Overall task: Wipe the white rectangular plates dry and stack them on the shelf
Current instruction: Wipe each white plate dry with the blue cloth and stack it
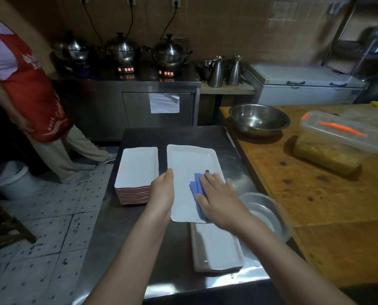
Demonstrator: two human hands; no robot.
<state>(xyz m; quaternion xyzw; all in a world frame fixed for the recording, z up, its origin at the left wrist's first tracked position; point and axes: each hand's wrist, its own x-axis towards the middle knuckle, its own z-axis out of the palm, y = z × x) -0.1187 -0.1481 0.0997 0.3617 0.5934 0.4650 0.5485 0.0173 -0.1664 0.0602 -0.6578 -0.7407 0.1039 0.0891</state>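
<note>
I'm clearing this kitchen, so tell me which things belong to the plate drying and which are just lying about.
In the job: plate being wiped, blue cloth, stack of plates, near plates, left hand, right hand.
Lying about: steel bowl, plastic container, steel jugs, white bucket.

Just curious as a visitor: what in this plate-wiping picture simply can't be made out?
All in the head view:
Blue cloth: mostly covered by the right hand.
Left hand: its fingers are out of sight beneath the plate being wiped.
Shelving, top right: motion-blurred.
Lidded tub: cloudy plastic hides the contents.
</note>
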